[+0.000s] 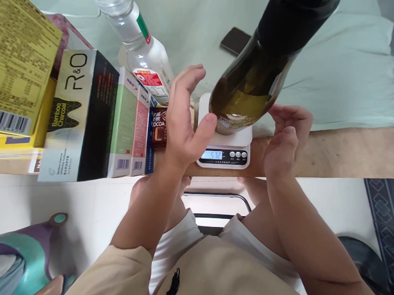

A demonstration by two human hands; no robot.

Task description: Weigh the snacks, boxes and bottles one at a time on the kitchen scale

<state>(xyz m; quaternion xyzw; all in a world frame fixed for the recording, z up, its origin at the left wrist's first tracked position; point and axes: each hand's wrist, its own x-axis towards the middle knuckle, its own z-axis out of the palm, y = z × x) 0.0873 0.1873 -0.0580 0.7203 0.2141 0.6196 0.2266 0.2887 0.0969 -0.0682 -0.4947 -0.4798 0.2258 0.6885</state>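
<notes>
Both hands flank the dark glass bottle point(252, 80) standing upright on the white scale point(223, 145) at the bench point(347, 149) edge: left hand point(185, 116) open, thumb touching its base; right hand point(287, 138) loosely curled beside it, neck toward the camera.

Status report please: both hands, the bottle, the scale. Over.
Left hand open, thumb touching dark bottle. Right hand open beside it. Bottle upright on white scale. Boxes close at left.
</notes>
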